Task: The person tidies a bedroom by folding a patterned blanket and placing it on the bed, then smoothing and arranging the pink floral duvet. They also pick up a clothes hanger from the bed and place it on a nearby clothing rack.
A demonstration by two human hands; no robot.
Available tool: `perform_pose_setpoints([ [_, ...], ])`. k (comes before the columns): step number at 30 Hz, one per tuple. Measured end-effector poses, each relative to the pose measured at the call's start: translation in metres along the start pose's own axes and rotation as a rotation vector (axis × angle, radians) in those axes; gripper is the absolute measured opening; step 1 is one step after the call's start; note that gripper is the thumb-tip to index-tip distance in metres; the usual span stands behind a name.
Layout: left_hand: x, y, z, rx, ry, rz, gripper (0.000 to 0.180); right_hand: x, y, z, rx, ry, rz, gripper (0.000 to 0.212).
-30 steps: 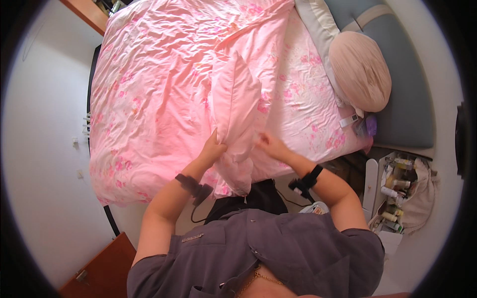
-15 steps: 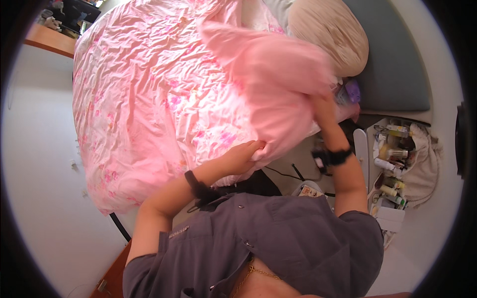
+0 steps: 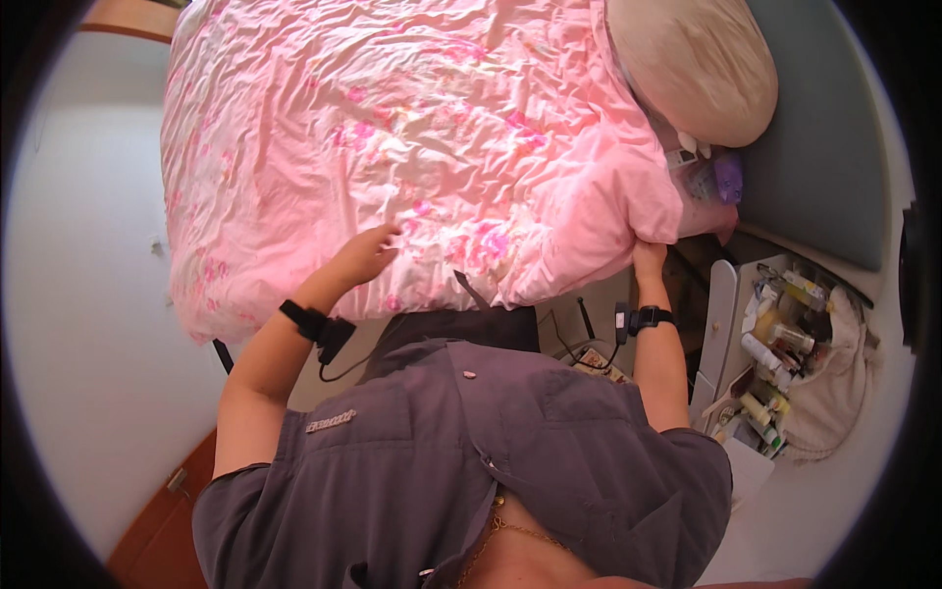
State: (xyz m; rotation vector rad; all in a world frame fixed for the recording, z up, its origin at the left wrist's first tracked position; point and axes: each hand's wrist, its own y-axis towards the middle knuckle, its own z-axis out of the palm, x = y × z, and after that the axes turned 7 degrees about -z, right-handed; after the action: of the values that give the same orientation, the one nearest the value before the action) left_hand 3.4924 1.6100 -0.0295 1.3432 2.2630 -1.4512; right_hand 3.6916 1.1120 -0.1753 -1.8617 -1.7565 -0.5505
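A pink floral quilt point(image 3: 392, 137), full of wrinkles, lies spread across the bed. Its right corner hangs near the bed's edge, and my right hand point(image 3: 649, 257) grips the cloth there with the fingers tucked under the fold. My left hand point(image 3: 365, 255) is over the quilt's near side, its fingers apart and holding nothing. Whether its fingertips touch the cloth I cannot tell. Both wrists wear black straps with small devices.
A beige pillow point(image 3: 702, 69) rests against the grey headboard point(image 3: 814, 128), with a purple object point(image 3: 727, 179) below it. To the right stands a white bedside cabinet point(image 3: 719, 324) crowded with bottles and a beige cloth point(image 3: 829, 378). A white wall point(image 3: 93, 255) closes the left side.
The lifted pink quilt corner has come down flat toward the headboard side. My left hand let go of the quilt and moved left; my right hand moved lower, still holding the edge.
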Motion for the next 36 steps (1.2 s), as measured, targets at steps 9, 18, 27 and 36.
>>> perform_pose_setpoints([
  [9,0.199,-0.141,-0.006,-0.233,-0.090,-0.353,0.031,-0.053,-0.028,-0.063,-0.090,0.627,0.554,0.016],
  [18,0.418,-0.286,0.050,-0.456,-0.494,-0.531,0.031,0.044,-0.069,0.105,0.270,0.007,0.037,0.022],
  [27,0.552,-0.417,0.073,-0.628,-0.920,-0.736,0.031,0.400,-0.296,0.299,0.938,-0.214,-0.812,0.024],
  [36,0.600,-0.484,0.082,-0.895,-1.089,-0.862,0.030,0.524,-0.392,0.431,1.282,-0.313,-0.850,0.028],
])
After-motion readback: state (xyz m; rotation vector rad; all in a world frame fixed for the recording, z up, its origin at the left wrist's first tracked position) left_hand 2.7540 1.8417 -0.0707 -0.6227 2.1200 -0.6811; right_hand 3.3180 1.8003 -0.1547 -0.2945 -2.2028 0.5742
